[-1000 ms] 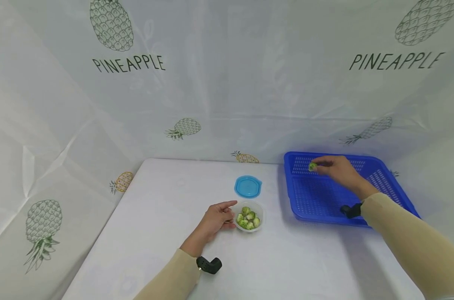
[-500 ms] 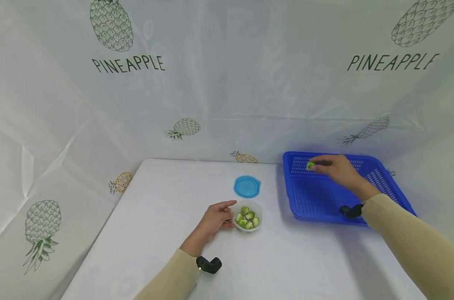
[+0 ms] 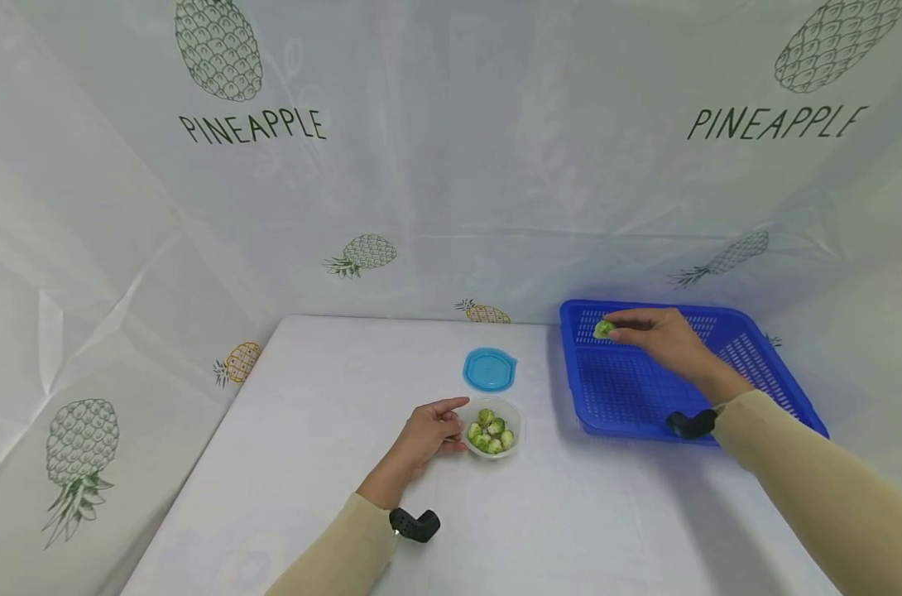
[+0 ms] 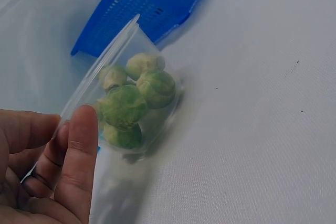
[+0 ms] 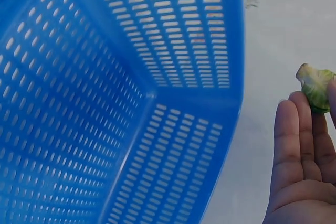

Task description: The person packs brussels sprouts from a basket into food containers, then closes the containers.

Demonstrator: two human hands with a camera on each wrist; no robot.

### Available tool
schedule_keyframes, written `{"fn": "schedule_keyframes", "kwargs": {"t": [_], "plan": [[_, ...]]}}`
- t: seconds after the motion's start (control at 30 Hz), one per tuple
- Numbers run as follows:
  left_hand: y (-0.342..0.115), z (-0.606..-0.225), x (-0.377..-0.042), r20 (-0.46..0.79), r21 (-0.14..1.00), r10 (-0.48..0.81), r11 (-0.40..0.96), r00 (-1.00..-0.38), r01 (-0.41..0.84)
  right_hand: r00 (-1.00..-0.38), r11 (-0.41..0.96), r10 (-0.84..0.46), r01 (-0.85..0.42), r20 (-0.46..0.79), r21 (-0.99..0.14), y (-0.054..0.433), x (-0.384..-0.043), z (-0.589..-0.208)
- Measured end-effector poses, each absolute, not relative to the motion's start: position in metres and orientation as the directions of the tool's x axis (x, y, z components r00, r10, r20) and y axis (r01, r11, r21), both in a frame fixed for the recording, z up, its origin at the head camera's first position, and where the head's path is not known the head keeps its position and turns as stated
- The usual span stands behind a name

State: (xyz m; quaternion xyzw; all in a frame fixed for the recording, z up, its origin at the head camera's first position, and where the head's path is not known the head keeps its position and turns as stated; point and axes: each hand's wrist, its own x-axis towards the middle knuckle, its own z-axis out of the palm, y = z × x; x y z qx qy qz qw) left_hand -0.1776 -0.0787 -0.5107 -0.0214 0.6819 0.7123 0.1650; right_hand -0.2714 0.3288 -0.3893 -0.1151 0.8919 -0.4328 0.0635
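In the head view, a small clear plastic tub [image 3: 519, 430] with several Brussels sprouts [image 3: 496, 425] inside stands on the white table. My left hand [image 3: 429, 432] holds the tub at its left side. The left wrist view shows the fingers [image 4: 81, 150] at the tub's rim, with green sprouts [image 4: 125, 106] visible through the wall. Over the back left part of the blue basket [image 3: 630, 381], my right hand [image 3: 663, 339] pinches a single Brussels sprout [image 3: 604, 329] between thumb and fingertips. That sprout [image 5: 316, 87] also appears at the right edge of the right wrist view, beside the basket wall [image 5: 176, 166].
A light blue lid [image 3: 490, 369] lies on the table [image 3: 332, 397] just behind the tub. The slotted blue basket sits at the back right, close to the pineapple-printed sheet [image 3: 496, 182] hanging behind the table.
My right hand has shifted slightly to the left over the basket, carrying the sprout. My left hand has stayed at the tub.
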Motion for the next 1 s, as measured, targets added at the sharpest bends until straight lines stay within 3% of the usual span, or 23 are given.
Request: {"fn": "schedule_keyframes", "kwargs": {"t": [1.0], "plan": [[-0.081,-0.514,-0.180,-0.249,0.966,0.215,-0.011,-0.944,-0.257,-0.938,0.442,-0.329,-0.252,0.106,-0.861,0.279,-0.251,-0.406]]}}
